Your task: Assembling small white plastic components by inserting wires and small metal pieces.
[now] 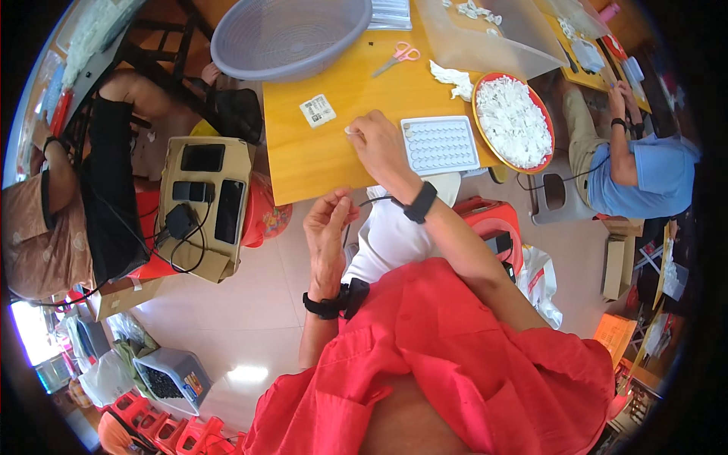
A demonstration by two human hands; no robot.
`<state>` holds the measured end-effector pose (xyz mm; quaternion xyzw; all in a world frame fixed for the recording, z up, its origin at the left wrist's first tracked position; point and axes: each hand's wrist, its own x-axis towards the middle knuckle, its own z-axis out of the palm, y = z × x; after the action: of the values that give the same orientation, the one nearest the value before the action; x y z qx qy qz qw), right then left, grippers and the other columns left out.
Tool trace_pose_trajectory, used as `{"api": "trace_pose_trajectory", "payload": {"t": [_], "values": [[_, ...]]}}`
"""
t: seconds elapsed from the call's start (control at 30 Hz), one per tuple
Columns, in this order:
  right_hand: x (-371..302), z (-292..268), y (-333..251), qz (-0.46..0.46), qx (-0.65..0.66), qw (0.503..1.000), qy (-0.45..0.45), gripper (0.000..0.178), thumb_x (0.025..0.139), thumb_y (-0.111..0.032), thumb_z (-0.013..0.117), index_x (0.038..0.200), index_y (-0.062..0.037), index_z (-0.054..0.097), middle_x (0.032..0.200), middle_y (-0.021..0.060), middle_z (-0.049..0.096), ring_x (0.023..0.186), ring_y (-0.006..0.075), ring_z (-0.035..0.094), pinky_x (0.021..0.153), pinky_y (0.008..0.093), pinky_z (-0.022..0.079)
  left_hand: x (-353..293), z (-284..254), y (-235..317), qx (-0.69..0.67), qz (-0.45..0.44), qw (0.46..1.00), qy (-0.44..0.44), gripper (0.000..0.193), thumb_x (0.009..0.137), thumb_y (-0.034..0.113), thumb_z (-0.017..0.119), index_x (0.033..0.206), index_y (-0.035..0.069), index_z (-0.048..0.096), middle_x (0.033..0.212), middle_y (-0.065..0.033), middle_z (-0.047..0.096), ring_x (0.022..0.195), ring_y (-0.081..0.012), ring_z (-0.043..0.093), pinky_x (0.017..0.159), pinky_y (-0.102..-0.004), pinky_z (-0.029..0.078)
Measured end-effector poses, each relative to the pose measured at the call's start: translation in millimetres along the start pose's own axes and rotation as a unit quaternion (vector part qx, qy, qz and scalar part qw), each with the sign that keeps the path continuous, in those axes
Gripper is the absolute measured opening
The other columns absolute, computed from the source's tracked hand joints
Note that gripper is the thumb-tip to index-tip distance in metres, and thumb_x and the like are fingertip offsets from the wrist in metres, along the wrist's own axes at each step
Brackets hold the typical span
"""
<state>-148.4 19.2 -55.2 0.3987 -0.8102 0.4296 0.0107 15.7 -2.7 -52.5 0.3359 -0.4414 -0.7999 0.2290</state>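
Note:
My right hand (379, 144) rests on the yellow table (318, 155) and pinches a small white piece (349, 131) between its fingertips. Just right of it lies a pale blue tray with rows of small pockets (440, 144). Beyond that stands a red round plate heaped with white pieces (513, 121). My left hand (327, 227) hangs below the table edge over my lap, fingers curled together; I cannot see anything in it. Both wrists wear black bands.
A large grey basin (288, 34), pink scissors (398, 57) and a small printed label (317, 111) lie on the table. A cardboard box with several phones (203, 197) stands to the left. Two other people sit nearby, one left (53, 220), one right (644, 171).

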Motion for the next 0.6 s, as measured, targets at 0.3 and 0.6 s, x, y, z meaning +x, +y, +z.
{"api": "trace_pose_trajectory", "payload": {"t": [0.3,0.6], "values": [[-50.0,-73.4,-30.7,-0.158,0.135,0.978,-0.023,0.016,0.069,0.001,0.067,0.084,-0.0007,0.062,0.094,0.0113,0.062,0.086,0.0270,0.061,0.072,0.0331,0.050,4.3,21.2,27.0,-0.173,-0.060,0.976,-0.121,0.032,0.092,0.020,0.049,0.115,-0.003,0.052,0.097,-0.0102,0.062,0.085,-0.0166,0.062,0.076,-0.0281,0.052],[-55.4,-100.3,-25.9,-0.130,0.182,0.974,-0.033,0.032,0.065,-0.003,0.071,0.095,-0.0016,0.060,0.101,0.0134,0.060,0.087,0.0296,0.060,0.075,0.0338,0.049,5.5,35.2,17.5,-0.191,-0.069,0.964,-0.174,0.025,0.091,0.012,0.050,0.112,0.001,0.055,0.102,-0.0101,0.061,0.091,-0.0189,0.061,0.081,-0.0314,0.052]]}}
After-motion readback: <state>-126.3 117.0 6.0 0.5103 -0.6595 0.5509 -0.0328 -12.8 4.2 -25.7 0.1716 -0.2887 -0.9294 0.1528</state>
